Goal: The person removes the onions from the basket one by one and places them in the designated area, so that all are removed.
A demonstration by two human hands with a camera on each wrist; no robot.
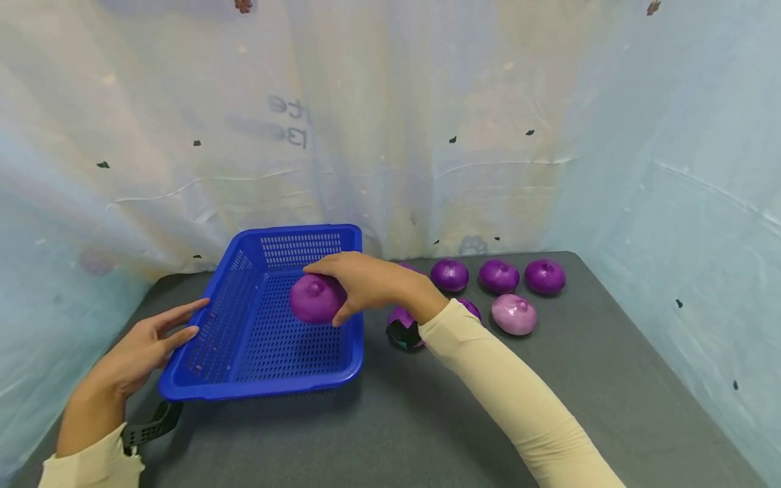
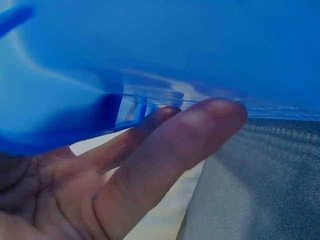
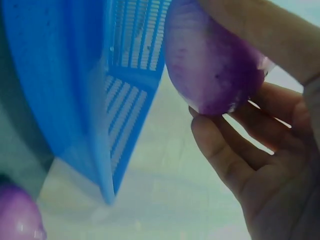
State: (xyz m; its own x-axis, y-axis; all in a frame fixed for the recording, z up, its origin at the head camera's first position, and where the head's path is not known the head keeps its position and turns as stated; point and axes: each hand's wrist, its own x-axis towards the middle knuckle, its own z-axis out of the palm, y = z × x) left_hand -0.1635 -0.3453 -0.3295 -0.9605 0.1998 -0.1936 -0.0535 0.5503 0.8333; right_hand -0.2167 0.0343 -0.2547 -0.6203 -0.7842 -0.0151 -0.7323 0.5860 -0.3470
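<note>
In the head view a purple onion (image 1: 316, 299) hangs over the blue plastic basket (image 1: 262, 391), gripped between the thumb and fingers of my right hand (image 1: 372, 281). The right wrist view shows the same onion (image 3: 212, 60) close up, with fingers (image 3: 225, 160) curled round its underside. My left hand (image 1: 137, 352) touches the basket's left side with its fingers and thumb extended. In the left wrist view the straight thumb (image 2: 170, 160) lies against the blue wall; the other fingertips are partly hidden.
Right of the basket, several purple onions (image 1: 449, 275) and a paler pink onion (image 1: 514, 314) lie on the dark grey table (image 1: 390, 420). One onion (image 1: 404, 331) has a dark patch, and my right arm partly covers it. Pale sheeting (image 1: 390, 135) hangs behind.
</note>
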